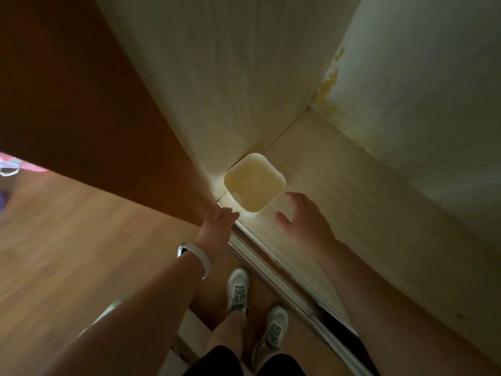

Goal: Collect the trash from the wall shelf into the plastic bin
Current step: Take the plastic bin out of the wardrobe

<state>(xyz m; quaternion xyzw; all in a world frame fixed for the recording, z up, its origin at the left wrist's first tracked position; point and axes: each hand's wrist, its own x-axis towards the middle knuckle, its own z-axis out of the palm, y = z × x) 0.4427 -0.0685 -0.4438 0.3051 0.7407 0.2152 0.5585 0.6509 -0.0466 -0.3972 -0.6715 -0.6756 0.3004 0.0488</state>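
While the plastic bin [254, 183], a pale square tub with rounded corners and its open top facing up, sits on the light wooden shelf [339, 202] close to the corner where two pale walls meet, both hands reach toward its near side. The left hand [221, 217] stretches forward at the shelf's front edge, fingers fairly straight and pointing at the bin's near-left corner; it holds nothing, and whether the fingertips touch the bin cannot be told. The right hand [301, 215] hovers palm down over the shelf just beside the bin's near-right side, fingers spread loosely and thumb angled toward the bin, also holding nothing. A white wristband [193, 257] circles the left wrist. A metal rail [271, 264] runs along the shelf's front. Below are two grey-white shoes [238, 291] on a wooden floor [67, 226], and a brown panel [81, 99] stands at left.
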